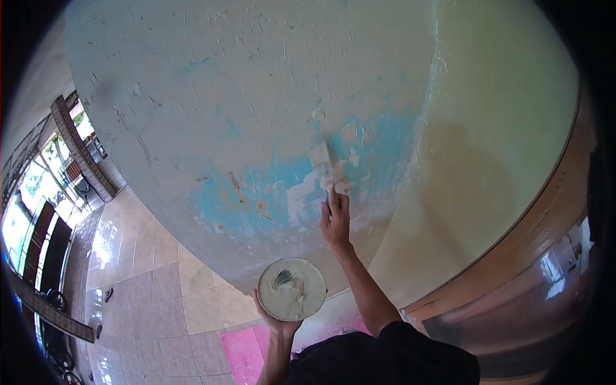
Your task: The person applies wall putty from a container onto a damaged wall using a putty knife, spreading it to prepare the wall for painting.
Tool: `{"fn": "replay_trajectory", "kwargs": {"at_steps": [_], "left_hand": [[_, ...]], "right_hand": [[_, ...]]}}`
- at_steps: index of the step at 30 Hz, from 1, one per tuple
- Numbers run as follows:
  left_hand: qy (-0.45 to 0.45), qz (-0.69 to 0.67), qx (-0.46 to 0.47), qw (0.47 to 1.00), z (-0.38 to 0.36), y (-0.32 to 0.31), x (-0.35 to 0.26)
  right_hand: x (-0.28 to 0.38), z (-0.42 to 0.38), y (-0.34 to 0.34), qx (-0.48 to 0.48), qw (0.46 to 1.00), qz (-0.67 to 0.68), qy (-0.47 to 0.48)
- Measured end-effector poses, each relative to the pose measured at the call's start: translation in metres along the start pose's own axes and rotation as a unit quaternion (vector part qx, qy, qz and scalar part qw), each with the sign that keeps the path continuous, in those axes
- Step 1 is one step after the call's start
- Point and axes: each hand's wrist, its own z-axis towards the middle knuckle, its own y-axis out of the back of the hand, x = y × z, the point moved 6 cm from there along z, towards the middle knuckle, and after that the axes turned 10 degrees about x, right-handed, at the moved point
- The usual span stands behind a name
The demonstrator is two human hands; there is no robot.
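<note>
Pale, scuffed wall fills most of the head view, with a ragged blue patch across its lower part. The person's right hand has its fingers closed around the handle of a scraper, index finger laid along it, the blade against the wall over the blue. The left hand carries a round bowl of whitish paste below; its thumb lies up the side, its other fingers hidden beneath. A dark mark in the paste is too small to identify. Smooth coverage probably calls for a low blade angle, even pressure and thin strokes overlapping the patch's borders. Rightward strokes would best ease off before the whitish ridge, where the greenish side wall begins. Leftward, the wall gives a broad run to its edge, with tiled floor beyond.
</note>
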Motion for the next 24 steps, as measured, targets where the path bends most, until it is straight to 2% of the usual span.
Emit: {"fn": "replay_trajectory", "kwargs": {"at_steps": [2, 6, 9, 13, 15, 18, 21, 24], "left_hand": [[0.002, -0.003, 0.001, 1.0, -0.001, -0.001, 0.001], [-0.011, -0.029, -0.008, 1.0, -0.001, -0.002, -0.001], [-0.015, -0.024, -0.009, 1.0, -0.002, -0.001, -0.001], [0.002, -0.007, 0.003, 1.0, -0.002, -0.003, 0.003], [-0.001, 0.016, -0.022, 1.0, -0.002, -0.003, 0.002], [-0.012, 0.011, -0.02, 1.0, -0.003, -0.008, 0.001], [-0.017, 0.023, -0.035, 0.999, -0.005, -0.011, -0.001], [-0.006, 0.019, -0.019, 1.0, -0.005, -0.007, 0.002]], "right_hand": [[-0.007, -0.002, -0.009, 0.023, 0.999, 0.016, -0.036], [-0.029, -0.067, -0.024, 0.041, 0.999, 0.007, -0.021], [-0.027, -0.068, -0.016, 0.029, 0.999, 0.012, -0.019], [-0.013, -0.011, -0.002, -0.009, 1.0, 0.008, -0.016], [-0.02, 0.001, -0.002, -0.009, 0.999, 0.018, -0.028], [-0.04, -0.042, -0.011, 0.004, 0.999, -0.029, -0.02], [-0.056, -0.083, -0.014, 0.034, 0.998, 0.014, -0.052], [-0.033, -0.056, 0.005, 0.003, 1.0, -0.002, -0.017]]}}
